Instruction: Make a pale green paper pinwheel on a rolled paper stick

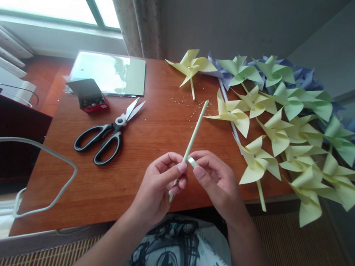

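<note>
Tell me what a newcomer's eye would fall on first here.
Probably the yellow, green and bluish paper pinwheels massed on the right. Next, at the near centre, the left grip holds a pale stick while the right grip pinches a small whitish strip beside it. Open black-handled scissors lie to the left.

A slim, pale yellow-green rolled-paper stick (196,130) slanted above the tabletop, its far end leaning right, its lower part pinched in the left hand's (161,184) fingers. A short, shiny whitish strip of tape (192,162), held by the right hand (218,181), met the stick's side just above that grip.
</note>
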Motion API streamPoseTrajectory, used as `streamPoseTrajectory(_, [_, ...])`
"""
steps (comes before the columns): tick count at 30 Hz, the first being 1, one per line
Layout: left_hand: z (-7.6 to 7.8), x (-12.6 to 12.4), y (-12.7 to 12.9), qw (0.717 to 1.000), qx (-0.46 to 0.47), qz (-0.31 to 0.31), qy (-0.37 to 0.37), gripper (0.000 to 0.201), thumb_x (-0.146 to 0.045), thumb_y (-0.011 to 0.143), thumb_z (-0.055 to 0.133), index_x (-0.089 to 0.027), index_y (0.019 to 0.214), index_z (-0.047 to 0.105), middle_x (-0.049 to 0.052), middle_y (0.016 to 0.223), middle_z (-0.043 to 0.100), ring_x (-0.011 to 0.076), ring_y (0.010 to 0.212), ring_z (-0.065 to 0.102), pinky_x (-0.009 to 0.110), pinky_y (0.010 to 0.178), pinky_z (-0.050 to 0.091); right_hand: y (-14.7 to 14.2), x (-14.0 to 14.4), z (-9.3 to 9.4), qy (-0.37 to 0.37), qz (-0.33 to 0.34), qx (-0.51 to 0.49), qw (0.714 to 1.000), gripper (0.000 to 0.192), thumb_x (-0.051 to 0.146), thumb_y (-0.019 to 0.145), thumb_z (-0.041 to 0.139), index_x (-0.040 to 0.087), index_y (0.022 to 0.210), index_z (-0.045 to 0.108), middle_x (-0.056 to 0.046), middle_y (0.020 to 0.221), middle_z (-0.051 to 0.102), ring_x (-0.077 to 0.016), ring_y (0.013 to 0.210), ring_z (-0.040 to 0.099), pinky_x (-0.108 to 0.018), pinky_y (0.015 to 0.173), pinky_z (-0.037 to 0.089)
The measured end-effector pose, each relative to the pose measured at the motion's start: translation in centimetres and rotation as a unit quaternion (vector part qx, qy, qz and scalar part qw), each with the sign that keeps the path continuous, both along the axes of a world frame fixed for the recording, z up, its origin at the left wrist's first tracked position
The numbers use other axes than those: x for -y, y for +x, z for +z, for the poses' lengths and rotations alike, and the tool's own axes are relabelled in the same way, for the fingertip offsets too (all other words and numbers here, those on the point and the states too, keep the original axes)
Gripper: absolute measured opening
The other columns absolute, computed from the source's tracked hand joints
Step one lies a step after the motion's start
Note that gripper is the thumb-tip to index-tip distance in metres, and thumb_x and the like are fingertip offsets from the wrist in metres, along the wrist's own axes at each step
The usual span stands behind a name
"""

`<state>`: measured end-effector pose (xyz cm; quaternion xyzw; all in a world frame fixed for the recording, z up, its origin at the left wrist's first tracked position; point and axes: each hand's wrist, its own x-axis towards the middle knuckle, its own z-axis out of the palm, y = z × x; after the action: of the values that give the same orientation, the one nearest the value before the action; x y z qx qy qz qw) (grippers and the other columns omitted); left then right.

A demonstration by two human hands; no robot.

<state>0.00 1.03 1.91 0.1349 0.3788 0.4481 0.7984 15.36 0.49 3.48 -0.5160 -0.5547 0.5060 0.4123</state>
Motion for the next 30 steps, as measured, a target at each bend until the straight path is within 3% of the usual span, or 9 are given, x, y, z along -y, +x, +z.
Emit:
streamPoseTrajectory(17, [0.08, 0.22, 0.25, 1.000, -0.009, -0.012, 0.009, 0.018, -0.028, 0.085, 0.077, -0.013, 0.082, 0.069, 0.001, 0.069, 0.063, 0.0052, 0.054, 0.055, 0.012, 0.047, 0.045, 0.23, -0.05, -0.29, -0.004, -0.012, -0.005, 1.000, 0.020, 0.033, 0.095, 0.063, 0.021, 0.081, 0.068, -0.007, 0.106, 0.067, -0.0217, 0.100, 0.065, -0.033, 0.086, 0.053])
streamPoseTrajectory(25, [0.35, 0.18, 0.50, 0.999, -0.032, -0.021, 0.008, 0.024, -0.033, 0.086, 0.075, -0.013, 0.079, 0.064, -0.002, 0.069, 0.055, 0.0008, 0.046, 0.036, 0.010, 0.039, 0.024, 0.41, -0.11, -0.47, -0.008, -0.018, 0.012, 1.000, 0.020, 0.034, 0.094, 0.063, 0.021, 0.079, 0.067, -0.007, 0.107, 0.066, -0.0220, 0.101, 0.065, -0.033, 0.086, 0.054])
streamPoseTrajectory(30, [-0.07, 0.17, 0.62, 1.000, 0.002, -0.001, -0.005, 0.017, -0.024, 0.082, 0.077, -0.016, 0.089, 0.064, -0.004, 0.066, 0.053, -0.0001, 0.046, 0.035, 0.009, 0.041, 0.024, 0.47, -0.11, -0.47, -0.006, -0.020, 0.018, 1.000, 0.018, 0.032, 0.095, 0.063, 0.022, 0.081, 0.067, -0.006, 0.107, 0.066, -0.0209, 0.100, 0.065, -0.032, 0.085, 0.053])
